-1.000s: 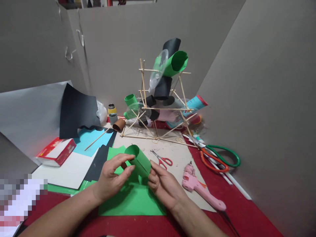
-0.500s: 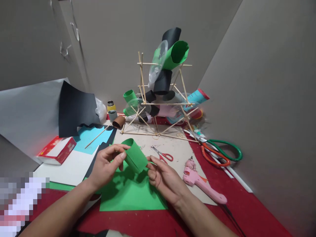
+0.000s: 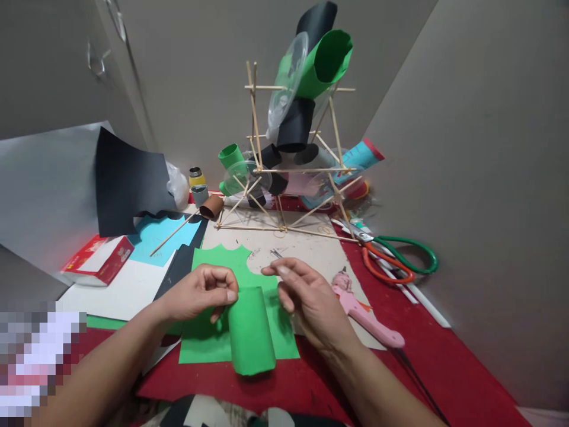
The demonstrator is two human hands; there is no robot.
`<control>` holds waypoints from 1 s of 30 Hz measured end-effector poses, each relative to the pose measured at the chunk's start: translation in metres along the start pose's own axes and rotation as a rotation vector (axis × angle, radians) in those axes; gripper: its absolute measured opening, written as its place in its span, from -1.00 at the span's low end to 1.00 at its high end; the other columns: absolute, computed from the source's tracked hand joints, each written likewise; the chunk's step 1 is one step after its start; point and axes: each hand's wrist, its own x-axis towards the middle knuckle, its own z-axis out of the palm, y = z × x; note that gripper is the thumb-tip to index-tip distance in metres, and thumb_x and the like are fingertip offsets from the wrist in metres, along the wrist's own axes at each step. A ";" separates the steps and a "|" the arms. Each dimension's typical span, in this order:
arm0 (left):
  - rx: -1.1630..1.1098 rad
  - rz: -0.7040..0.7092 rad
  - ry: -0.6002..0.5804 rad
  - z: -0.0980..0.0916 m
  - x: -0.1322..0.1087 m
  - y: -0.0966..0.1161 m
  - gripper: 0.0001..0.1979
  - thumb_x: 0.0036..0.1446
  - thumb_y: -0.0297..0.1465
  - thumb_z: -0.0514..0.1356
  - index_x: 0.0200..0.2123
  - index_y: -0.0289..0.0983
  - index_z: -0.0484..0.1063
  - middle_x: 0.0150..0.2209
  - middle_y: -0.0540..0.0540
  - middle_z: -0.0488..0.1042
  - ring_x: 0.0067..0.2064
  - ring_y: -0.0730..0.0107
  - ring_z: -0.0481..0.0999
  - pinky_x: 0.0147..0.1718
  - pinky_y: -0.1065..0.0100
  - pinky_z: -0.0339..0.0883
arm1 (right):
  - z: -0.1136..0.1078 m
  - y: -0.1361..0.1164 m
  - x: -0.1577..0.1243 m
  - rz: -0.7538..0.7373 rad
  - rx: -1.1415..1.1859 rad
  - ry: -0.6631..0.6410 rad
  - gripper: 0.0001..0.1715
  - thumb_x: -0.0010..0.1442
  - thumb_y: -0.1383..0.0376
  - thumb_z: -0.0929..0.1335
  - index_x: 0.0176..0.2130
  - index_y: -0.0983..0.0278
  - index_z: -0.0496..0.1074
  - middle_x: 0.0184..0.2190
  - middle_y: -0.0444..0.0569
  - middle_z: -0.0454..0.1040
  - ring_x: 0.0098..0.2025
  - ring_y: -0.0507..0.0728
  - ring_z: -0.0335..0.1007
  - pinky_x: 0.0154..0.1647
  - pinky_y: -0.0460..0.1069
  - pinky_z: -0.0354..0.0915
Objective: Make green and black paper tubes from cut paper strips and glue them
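Observation:
A green paper tube (image 3: 252,332), slightly flattened, hangs from my left hand (image 3: 202,290), whose thumb and fingers pinch its upper left edge. To the right of the tube, my right hand (image 3: 311,299) is apart from it, fingers loosely bent and holding nothing. Under both hands lies a green sheet of paper (image 3: 200,350) with a scalloped far edge. Scissors (image 3: 276,254) are mostly hidden behind my right hand; only the blade tips show. Beside that hand a pink glue gun (image 3: 371,326) rests on the cardboard (image 3: 311,237).
A stick frame (image 3: 311,231) with plastic discs and paper tubes stands at the back. Large shears (image 3: 386,267) with orange and green handles lie to the right. At left are a red box (image 3: 100,261), blue paper (image 3: 155,249) and black paper (image 3: 124,184).
The tube has swung down and nearer to me, still in my left hand. My right hand has let go of it and risen slightly. The camera view has tilted downward.

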 end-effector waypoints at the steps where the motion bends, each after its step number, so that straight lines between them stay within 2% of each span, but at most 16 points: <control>1: 0.017 -0.003 -0.008 0.001 0.000 0.001 -0.71 0.08 -0.22 0.27 -0.45 -0.33 0.36 -0.64 0.09 0.26 -0.66 0.60 0.29 -0.67 0.56 0.15 | 0.000 0.000 -0.002 0.035 -0.047 -0.070 -0.72 0.06 0.17 0.49 -0.28 0.31 0.48 -0.31 -0.02 0.58 -0.73 -0.18 0.11 -0.76 -0.24 -0.01; 3: 0.057 -0.003 -0.016 0.004 -0.001 0.002 -0.71 0.09 -0.21 0.26 -0.44 -0.33 0.37 -0.63 0.10 0.24 -0.65 0.61 0.24 -0.66 0.55 0.16 | 0.000 0.001 -0.005 0.116 -0.110 -0.197 -0.69 0.07 0.16 0.48 -0.24 0.30 0.49 -0.32 -0.03 0.58 -0.74 -0.18 0.09 -0.77 -0.23 -0.03; 5: 0.119 -0.002 -0.024 0.007 -0.003 0.004 -0.73 0.11 -0.22 0.24 -0.43 -0.33 0.38 -0.63 0.10 0.22 -0.64 0.62 0.19 -0.65 0.55 0.12 | -0.001 0.002 -0.006 0.175 -0.148 -0.277 -0.68 0.05 0.16 0.49 -0.23 0.29 0.49 -0.43 -0.10 0.54 -0.75 -0.18 0.06 -0.78 -0.23 -0.05; 8: 0.243 0.013 -0.039 0.012 -0.005 0.008 -0.78 0.14 -0.28 0.20 -0.44 -0.32 0.38 -0.61 0.09 0.24 -0.59 0.60 0.18 -0.59 0.53 0.09 | -0.004 0.001 -0.008 0.212 -0.198 -0.327 -0.69 0.02 0.17 0.51 -0.25 0.29 0.51 -0.56 -0.22 0.43 -0.75 -0.17 0.01 -0.78 -0.24 -0.07; 11: 0.365 0.052 -0.033 0.016 -0.008 0.011 -0.83 0.12 -0.35 0.18 -0.45 -0.32 0.39 -0.56 0.06 0.26 -0.51 0.55 0.18 -0.50 0.49 0.11 | -0.004 -0.001 -0.010 0.244 -0.229 -0.352 -0.70 0.00 0.17 0.51 -0.28 0.29 0.52 -0.57 -0.23 0.39 -0.74 -0.17 -0.01 -0.79 -0.23 -0.07; 17: 0.471 0.086 -0.061 0.020 -0.012 0.011 -0.85 0.12 -0.34 0.19 -0.42 -0.32 0.44 -0.57 0.06 0.27 -0.51 0.52 0.20 -0.50 0.47 0.12 | -0.003 -0.005 -0.020 0.292 -0.254 -0.373 -0.74 0.02 0.18 0.50 -0.31 0.29 0.52 -0.57 -0.23 0.38 -0.72 -0.16 -0.01 -0.77 -0.22 -0.04; 22: 0.479 0.048 -0.103 0.023 -0.014 0.007 -0.82 0.10 -0.29 0.24 -0.34 -0.31 0.50 -0.60 0.08 0.27 -0.55 0.54 0.21 -0.55 0.49 0.11 | -0.003 -0.003 -0.030 0.278 -0.221 -0.323 -0.79 0.01 0.23 0.51 -0.34 0.29 0.53 -0.55 -0.17 0.42 -0.62 -0.11 0.14 -0.64 -0.19 0.03; 25: 0.511 0.045 -0.081 0.027 -0.013 0.006 -0.77 0.05 -0.24 0.30 -0.37 -0.32 0.52 -0.60 0.08 0.26 -0.55 0.54 0.21 -0.57 0.49 0.07 | -0.001 -0.004 -0.033 0.246 -0.252 -0.271 -0.81 0.00 0.24 0.50 -0.36 0.29 0.54 -0.56 -0.16 0.41 -0.57 -0.08 0.16 -0.59 -0.17 0.05; 30: 0.474 0.019 -0.033 0.035 -0.011 0.005 -0.81 0.12 -0.31 0.25 -0.40 -0.33 0.53 -0.56 0.06 0.29 -0.52 0.55 0.22 -0.55 0.48 0.05 | 0.003 -0.011 -0.034 0.300 -0.261 -0.262 -0.79 0.01 0.24 0.48 -0.32 0.30 0.51 -0.56 -0.20 0.38 -0.59 -0.10 0.14 -0.61 -0.18 0.06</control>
